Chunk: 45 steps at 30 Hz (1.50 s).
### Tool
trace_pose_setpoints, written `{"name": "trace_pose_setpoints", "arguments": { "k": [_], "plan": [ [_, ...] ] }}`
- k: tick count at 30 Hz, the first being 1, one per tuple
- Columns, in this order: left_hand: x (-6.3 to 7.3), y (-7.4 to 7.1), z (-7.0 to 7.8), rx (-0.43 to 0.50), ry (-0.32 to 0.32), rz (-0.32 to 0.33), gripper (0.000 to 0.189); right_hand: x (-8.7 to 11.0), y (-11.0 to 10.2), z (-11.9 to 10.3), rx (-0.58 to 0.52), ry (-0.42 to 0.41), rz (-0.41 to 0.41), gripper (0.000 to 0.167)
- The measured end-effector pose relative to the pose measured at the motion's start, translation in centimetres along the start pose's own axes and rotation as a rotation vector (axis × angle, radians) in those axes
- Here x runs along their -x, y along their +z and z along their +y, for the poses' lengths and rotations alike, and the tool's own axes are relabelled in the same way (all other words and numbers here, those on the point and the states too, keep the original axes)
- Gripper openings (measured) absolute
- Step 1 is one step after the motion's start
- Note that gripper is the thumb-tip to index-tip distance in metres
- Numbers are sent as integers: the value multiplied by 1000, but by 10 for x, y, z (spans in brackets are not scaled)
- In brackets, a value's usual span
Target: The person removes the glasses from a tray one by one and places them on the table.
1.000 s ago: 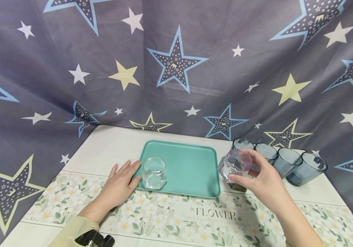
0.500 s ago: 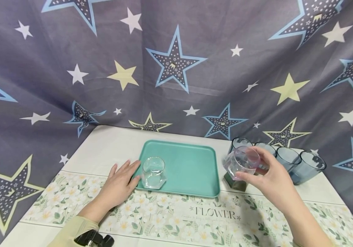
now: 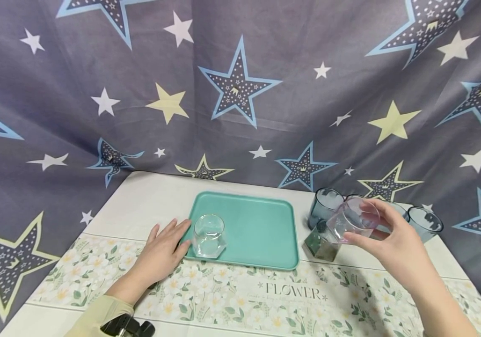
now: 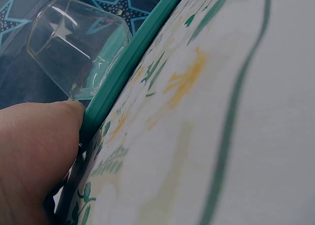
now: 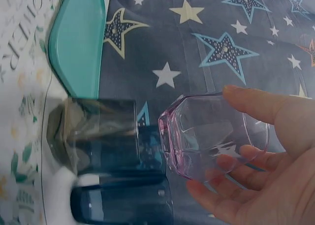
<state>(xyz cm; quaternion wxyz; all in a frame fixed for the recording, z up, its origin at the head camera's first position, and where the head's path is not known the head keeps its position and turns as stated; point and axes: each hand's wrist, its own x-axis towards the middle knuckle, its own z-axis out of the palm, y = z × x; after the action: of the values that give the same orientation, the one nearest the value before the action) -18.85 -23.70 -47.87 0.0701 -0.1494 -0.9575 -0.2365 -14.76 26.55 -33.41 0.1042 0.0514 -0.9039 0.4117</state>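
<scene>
My right hand [image 3: 396, 241] holds a pink-tinted clear glass [image 3: 352, 222] between thumb and fingers, tilted and raised above the table. In the right wrist view the thumb is on one side of this glass [image 5: 204, 131] and the fingers on the other. Just left of it, a smoky grey-green glass [image 3: 320, 245] with a faceted base stands on the table. My left hand [image 3: 164, 248] rests at the left edge of a teal tray [image 3: 261, 229], fingers extended. A clear glass [image 3: 209, 236] stands on the tray's left part, close to the left thumb.
A row of blue glasses stands at the back right, with one [image 3: 328, 206] at its left end and another [image 3: 425, 222] at its right end; the right hand partly covers the row. A star-patterned curtain [image 3: 240, 140] hangs behind the flower-printed table cover [image 3: 223, 299].
My right hand has moved to the right with the pink-tinted glass, leaving more of the smoky glass and the left blue glass visible. The left hand and the clear glass have stayed put.
</scene>
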Motion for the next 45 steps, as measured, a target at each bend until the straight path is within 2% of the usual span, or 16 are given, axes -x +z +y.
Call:
{"name": "trace_pose_setpoints", "arguments": {
  "k": [6, 11, 17, 24, 38, 45],
  "plan": [
    [0, 0, -1, -2, -2, -1, 59, 0, -10, 15, 53, 35, 30, 92],
    [1, -1, 0, -1, -3, -2, 59, 0, -16, 27, 41, 40, 47, 87],
    [1, -1, 1, -2, 2, 2, 59, 1, -20, 40, 55, 83, 44, 86],
    [1, -1, -1, -2, 0, 1, 59, 5, -22, 49, 63, 98, 38, 88],
    [0, 2, -4, -4, 7, 4, 59, 11, -16, 65, 120, 180, -26, 96],
    [1, 1, -3, 1, 4, 3, 59, 14, -8, 74, 92, 154, -20, 91]
  ]
}}
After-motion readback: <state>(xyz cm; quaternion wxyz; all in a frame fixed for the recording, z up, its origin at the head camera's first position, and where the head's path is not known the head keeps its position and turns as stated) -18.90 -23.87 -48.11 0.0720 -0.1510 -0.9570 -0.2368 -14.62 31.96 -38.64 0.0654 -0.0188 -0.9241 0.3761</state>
